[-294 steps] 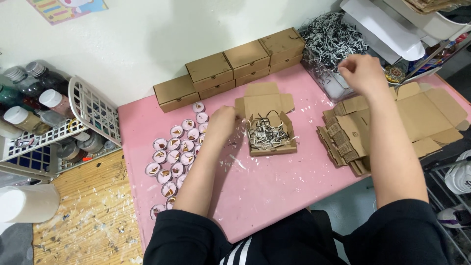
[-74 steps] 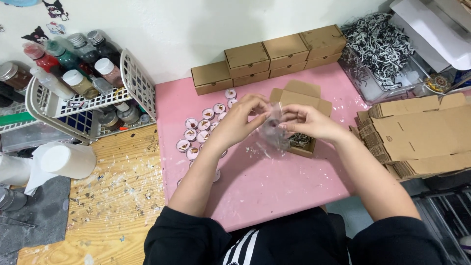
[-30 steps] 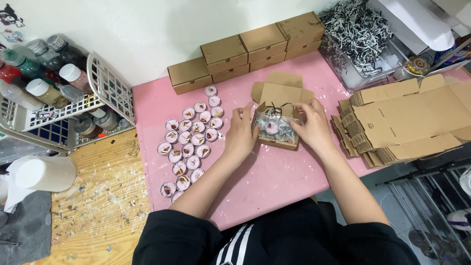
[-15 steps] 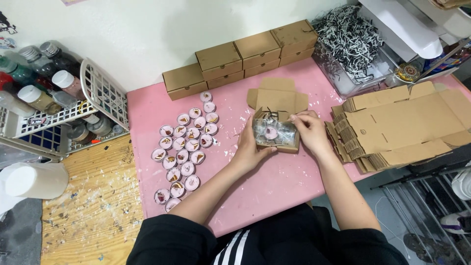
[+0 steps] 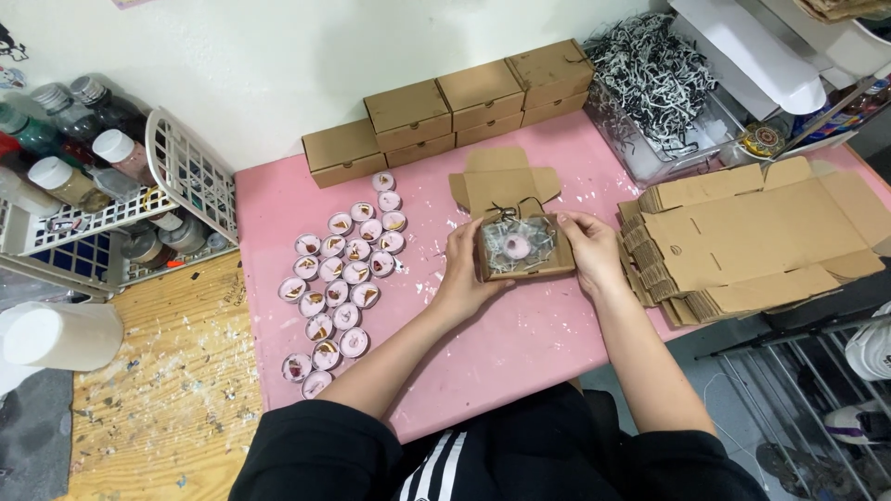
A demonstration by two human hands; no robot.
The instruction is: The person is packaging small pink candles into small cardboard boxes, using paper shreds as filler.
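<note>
Okay, my left hand (image 5: 467, 269) and right hand (image 5: 588, 249) grip opposite sides of the open brown box (image 5: 525, 249) on the pink table (image 5: 548, 343). Inside, a pink candle (image 5: 515, 247) sits on shredded paper under clear wrap, details blurry. More candles (image 5: 342, 283) lie left; flat cardboard stack (image 5: 742, 241) right, its far edge cut off.

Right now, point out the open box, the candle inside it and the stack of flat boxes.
open box (image 5: 525, 271): head view, on its front wall between the hands.
candle (image 5: 516, 246): head view, on its pink top.
stack of flat boxes (image 5: 742, 237): head view, on the top sheet's middle panel.
</note>
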